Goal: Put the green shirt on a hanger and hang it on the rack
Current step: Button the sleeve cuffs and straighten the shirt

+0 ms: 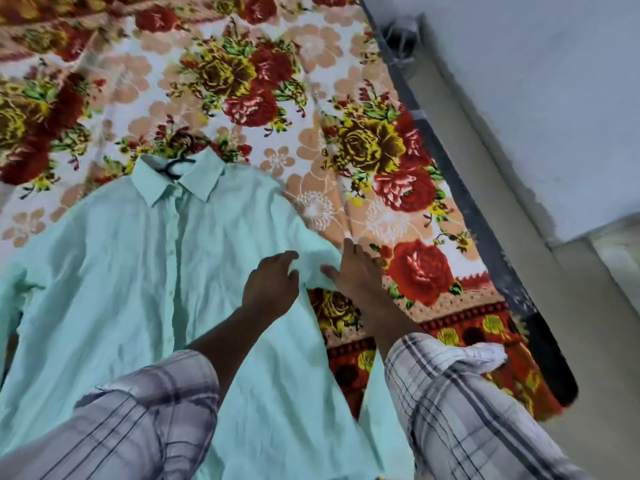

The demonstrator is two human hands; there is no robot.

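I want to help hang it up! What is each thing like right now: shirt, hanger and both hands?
Mint green collared shirt: lying flat, front up, buttoned.
Dark thin hanger: inside the collar, hook poking out, not yet on a rack.
Left hand: fingers curled, pinching the sleeve fabric.
Right hand: fingers straight, resting on the sleeve edge.
Flowered bedsheet: spread under the shirt.
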